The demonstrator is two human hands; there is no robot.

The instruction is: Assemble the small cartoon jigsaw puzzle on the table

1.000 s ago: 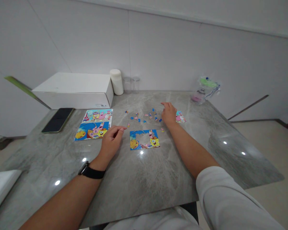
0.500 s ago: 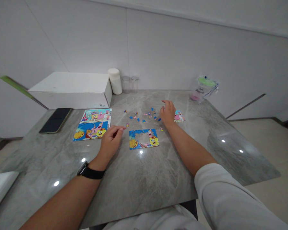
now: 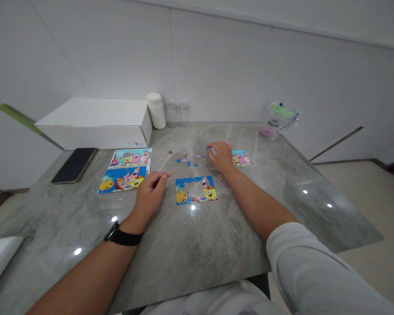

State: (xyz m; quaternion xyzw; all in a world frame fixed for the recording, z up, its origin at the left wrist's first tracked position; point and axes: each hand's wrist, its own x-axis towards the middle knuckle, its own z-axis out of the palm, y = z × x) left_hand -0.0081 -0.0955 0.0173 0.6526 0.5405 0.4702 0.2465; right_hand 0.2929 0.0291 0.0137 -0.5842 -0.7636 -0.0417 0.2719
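Observation:
My right hand (image 3: pixel 220 156) is among the loose puzzle pieces (image 3: pixel 188 163), with thumb and forefinger closed around a blue puzzle piece (image 3: pixel 208 149). My left hand (image 3: pixel 150 190) rests left of the puzzle, its fingers curled and the fingertips pressed together; anything in them is too small to make out. Between the hands lies a partly filled cartoon puzzle (image 3: pixel 180 183), its border in place around a bare middle. A pink-and-yellow piece (image 3: pixel 174 170) sits just beyond my left fingertips. Another piece (image 3: pixel 220 176) lies beside my right wrist.
Left are two cartoon picture cards (image 3: pixel 110 179), a phone (image 3: pixel 75 165) and a white box (image 3: pixel 95 124). A white bottle (image 3: pixel 156 111) and two clear glasses (image 3: pixel 183 115) stand at the wall. A small picture (image 3: pixel 243 158) and a plastic bag (image 3: pixel 277 122) are at right.
My right hand has moved left, over the right end of the loose pieces, and its fingers have come to a blue piece. More of the small picture at right shows. My left hand stays put.

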